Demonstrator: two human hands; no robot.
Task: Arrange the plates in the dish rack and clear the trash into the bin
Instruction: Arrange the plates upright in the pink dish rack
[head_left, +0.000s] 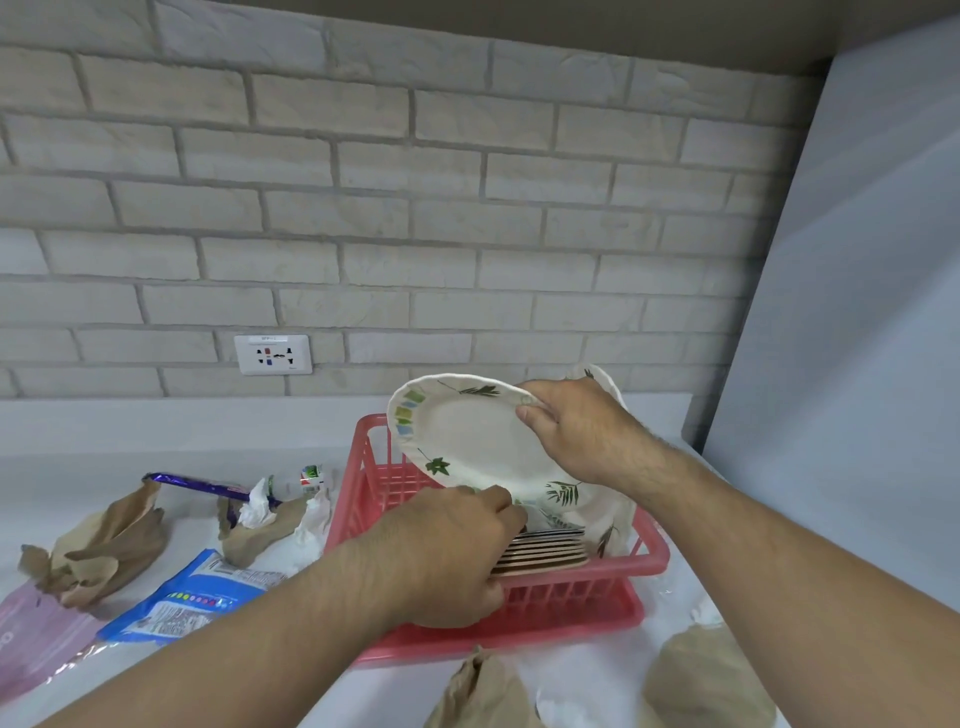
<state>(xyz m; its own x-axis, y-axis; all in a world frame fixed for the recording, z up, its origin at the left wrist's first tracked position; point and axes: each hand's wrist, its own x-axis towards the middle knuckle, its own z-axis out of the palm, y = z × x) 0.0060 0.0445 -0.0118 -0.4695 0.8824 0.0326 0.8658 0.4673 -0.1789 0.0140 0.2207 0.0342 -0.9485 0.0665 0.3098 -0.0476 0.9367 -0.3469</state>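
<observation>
A red dish rack (363, 447) sits on the white counter (156, 431), in the middle and a bit to the right. The right hand (576, 431) holds a white plate with green leaves (467, 441) by its right rim, with the thumb on top and the fingers curled under. The plate is tilted and hangs over the far part of the rack. The left hand (447, 551) reaches in from the near side. Its fingers are curled right at the near rim of that plate and at a stack of plates (545, 553) standing on edge in the rack, but I cannot tell which one it holds. Another leafy plate (597, 376) leans in the rack behind the right hand. To the left of the rack lies trash: crumpled brown paper (104, 545), a purple wrapper (197, 486), a white tissue (257, 506), a blue packet (192, 597) and a pink plastic bag (36, 639). More brown paper lumps (711, 675) lie near, on the right. A wall socket (272, 354) sits on the brick wall (415, 208) far behind.
</observation>
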